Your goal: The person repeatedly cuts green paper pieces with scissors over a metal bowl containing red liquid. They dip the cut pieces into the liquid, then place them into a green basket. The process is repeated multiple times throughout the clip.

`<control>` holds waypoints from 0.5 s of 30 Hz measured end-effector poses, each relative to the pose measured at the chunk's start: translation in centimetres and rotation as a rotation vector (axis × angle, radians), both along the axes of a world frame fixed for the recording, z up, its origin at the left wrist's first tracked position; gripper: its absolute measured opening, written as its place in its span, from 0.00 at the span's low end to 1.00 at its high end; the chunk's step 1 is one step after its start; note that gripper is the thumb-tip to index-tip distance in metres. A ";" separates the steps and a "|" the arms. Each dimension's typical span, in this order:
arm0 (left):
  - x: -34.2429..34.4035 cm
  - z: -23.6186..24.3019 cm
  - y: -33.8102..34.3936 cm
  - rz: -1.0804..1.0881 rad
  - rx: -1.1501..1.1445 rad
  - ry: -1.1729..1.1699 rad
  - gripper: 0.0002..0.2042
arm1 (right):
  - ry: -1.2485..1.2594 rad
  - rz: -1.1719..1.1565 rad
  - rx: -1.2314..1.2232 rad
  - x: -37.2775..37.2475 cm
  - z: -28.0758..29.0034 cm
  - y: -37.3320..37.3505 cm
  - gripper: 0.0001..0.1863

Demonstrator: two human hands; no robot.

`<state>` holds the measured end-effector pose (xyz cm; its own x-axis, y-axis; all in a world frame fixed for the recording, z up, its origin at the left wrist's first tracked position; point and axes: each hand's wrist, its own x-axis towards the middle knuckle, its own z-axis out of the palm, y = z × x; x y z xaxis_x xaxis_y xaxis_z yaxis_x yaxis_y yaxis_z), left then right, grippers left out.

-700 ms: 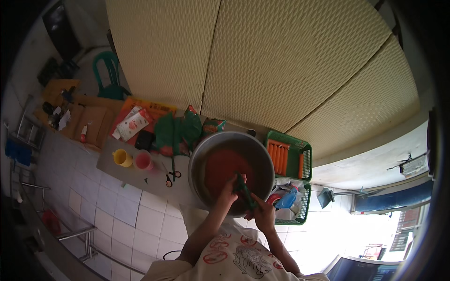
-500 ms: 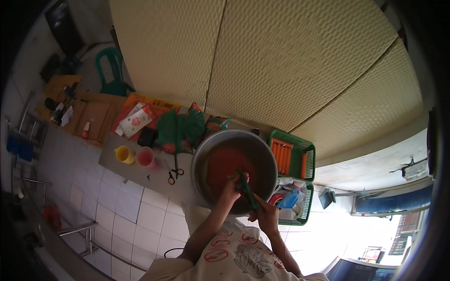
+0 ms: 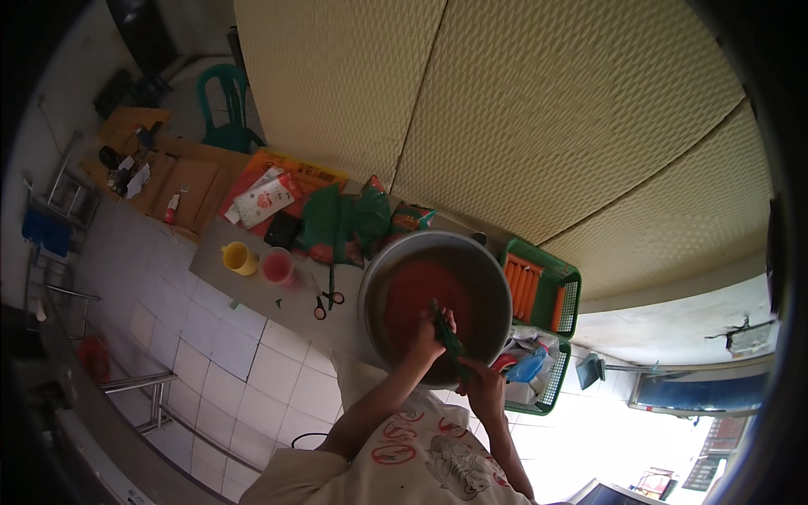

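While the person is leaning over a low grey board on the white tiled floor [image 3: 210,353], both bare hands are working at a large round metal basin [image 3: 488,286] filled with a red-orange mixture [image 3: 412,295]. The left hand [image 3: 429,332] is reaching into the near part of the basin, fingers curled around the upper end of a long dark green tool [image 3: 449,341]. The right hand [image 3: 481,385] is sitting just outside the near rim, gripping the tool's lower end. The tool is slanting across the rim, its tip in the mixture.

To the right of the basin, a green plastic basket [image 3: 568,290] is holding orange sticks lying side by side; a second green basket [image 3: 551,383] nearer the person is holding blue and white packets. To the left, red-handled scissors [image 3: 326,299] are lying on the board, with a pink cup [image 3: 277,265] and a yellow cup [image 3: 239,257] further left. Green bags [image 3: 345,220] are lying on the far side of the basin.
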<state>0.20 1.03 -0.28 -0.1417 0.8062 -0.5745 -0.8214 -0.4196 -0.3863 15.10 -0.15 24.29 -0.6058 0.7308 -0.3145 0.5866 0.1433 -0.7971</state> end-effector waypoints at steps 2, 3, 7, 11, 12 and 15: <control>-0.2 0.9 0.0 -0.050 -0.061 0.011 0.16 | 0.032 -0.023 -0.021 0.1 -0.3 -0.1 0.22; -0.3 1.9 0.0 -0.024 0.039 0.037 0.16 | 0.019 -0.030 -0.006 0.1 -0.4 0.0 0.21; 0.4 6.5 -0.8 -0.163 0.011 0.114 0.14 | -0.014 0.017 0.127 -0.6 -1.1 0.9 0.21; -0.3 7.9 -0.7 -0.206 0.155 0.084 0.07 | 0.063 0.244 0.104 -0.1 -0.9 1.9 0.22; -0.5 7.8 -0.7 -0.181 0.214 0.114 0.05 | 0.109 0.167 -0.047 0.1 -1.0 2.0 0.22; -1.1 7.4 -0.5 -0.154 0.159 0.150 0.04 | 0.257 -0.074 -0.613 1.0 -1.9 2.8 0.28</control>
